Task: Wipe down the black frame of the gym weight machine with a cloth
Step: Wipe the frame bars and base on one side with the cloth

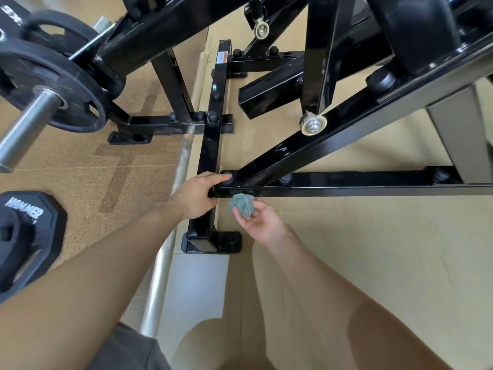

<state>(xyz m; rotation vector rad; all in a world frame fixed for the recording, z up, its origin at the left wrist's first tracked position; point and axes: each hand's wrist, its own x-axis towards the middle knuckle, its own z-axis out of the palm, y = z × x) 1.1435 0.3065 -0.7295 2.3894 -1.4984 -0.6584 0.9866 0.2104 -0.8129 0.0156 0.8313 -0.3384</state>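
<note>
The black frame [346,182] of the weight machine spreads across the floor, with a long base bar running right and a slanted beam rising from the joint. My left hand [197,196] grips the frame at that joint, the thumb lying near a black bolt cap [228,177]. My right hand [261,222] holds a crumpled blue-green cloth [242,205] in its fingers. The cloth sits just under the front face of the base bar, touching or nearly touching it.
A weight plate on a steel sleeve [50,102] juts out at upper left. A black Hammer plate [24,236] lies on the cork floor at left. A metal floor strip [165,263] runs beside the frame's foot [210,243]. A roller wheel [312,124] is mounted on the slanted beam.
</note>
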